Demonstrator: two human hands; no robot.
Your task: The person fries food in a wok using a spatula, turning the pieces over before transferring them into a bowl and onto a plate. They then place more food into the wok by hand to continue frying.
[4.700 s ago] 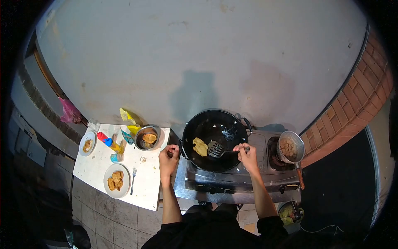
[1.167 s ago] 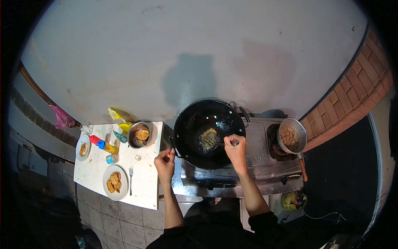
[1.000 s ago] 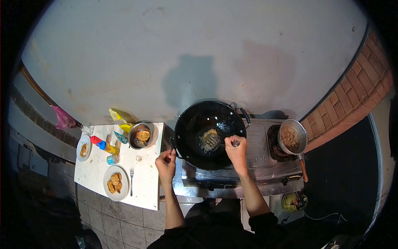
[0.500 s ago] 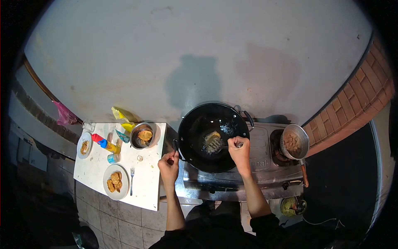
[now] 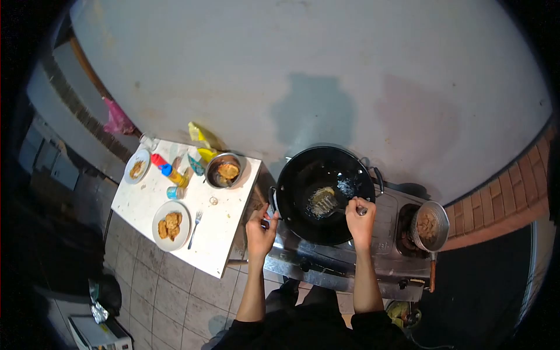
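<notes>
Dim scene, fisheye warp, dark corners

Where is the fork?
In the head view, the small metal fork lies on the white table, left of the stove, beside the white plate of fried pieces.

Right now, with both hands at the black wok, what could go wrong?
1. The right hand presses the slotted metal spatula on the yellow fritter in the black wok; bubbling oil may spatter its bare skin.
2. The left hand grips the wok's side handle; a slip could tilt the oil.
</notes>
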